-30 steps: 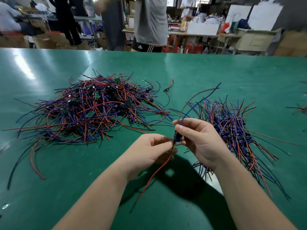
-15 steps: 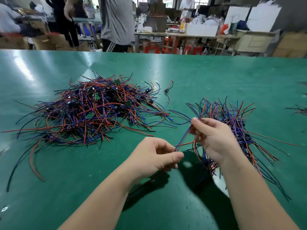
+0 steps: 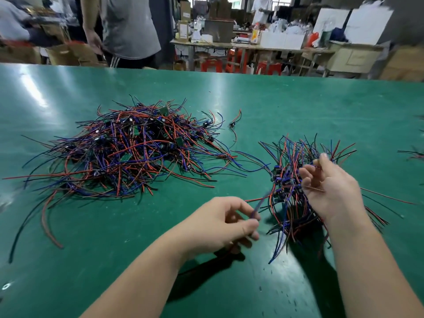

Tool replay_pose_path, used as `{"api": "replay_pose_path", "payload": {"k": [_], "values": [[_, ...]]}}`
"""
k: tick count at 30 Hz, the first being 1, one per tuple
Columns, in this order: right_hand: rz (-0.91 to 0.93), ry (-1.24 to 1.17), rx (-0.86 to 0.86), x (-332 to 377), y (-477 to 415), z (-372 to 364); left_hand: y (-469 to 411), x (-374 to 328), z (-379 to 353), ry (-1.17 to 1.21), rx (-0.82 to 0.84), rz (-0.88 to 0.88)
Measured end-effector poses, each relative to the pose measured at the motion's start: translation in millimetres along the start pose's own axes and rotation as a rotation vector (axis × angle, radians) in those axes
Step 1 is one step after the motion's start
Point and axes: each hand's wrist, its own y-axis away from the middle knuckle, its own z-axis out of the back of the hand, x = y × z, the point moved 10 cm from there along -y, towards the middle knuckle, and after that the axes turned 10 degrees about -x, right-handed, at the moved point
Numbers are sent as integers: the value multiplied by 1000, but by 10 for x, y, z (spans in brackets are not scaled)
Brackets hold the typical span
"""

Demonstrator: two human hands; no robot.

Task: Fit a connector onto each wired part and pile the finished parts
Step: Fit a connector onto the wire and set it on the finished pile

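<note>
Green bench (image 3: 298,99). Large tangled pile (image 3: 128,152) of red, blue and black wired parts lies left of centre, with small green boards among them. Smaller pile (image 3: 291,203) to its right, wire ends fanned upward. Left hand (image 3: 222,223) just beside the smaller pile, thumb and forefinger pinching a blue wire (image 3: 261,203), blurred. Right hand (image 3: 330,187) over the smaller pile, fingers loosely spread; grip unclear. One stray wired part (image 3: 234,125) lies apart, between the piles' far edges.

Big wire pile (image 3: 128,152) L, smaller pile (image 3: 291,161) R — narrow mat (image 3: 234,190) gap btwn
</note>
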Motion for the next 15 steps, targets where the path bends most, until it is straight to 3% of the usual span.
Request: {"api": "replay_pose_path", "payload": {"k": [3, 7, 9, 11, 15], "values": [[-87, 81, 95, -190, 62, -127, 4, -210, 85, 401, 10, -31], [20, 404, 475, -429, 446, -552, 17, -383, 290, 784, -47, -100], [36, 385, 684, -558, 736, -757, -6, -364, 351, 809, -111, -109], [15, 274, 785, -624, 945, -883, -32, -278, 402, 774, -221, -91], [-60, 144, 601, -693, 887, -859, -53, -156, 516, 560, -465, -138]]}}
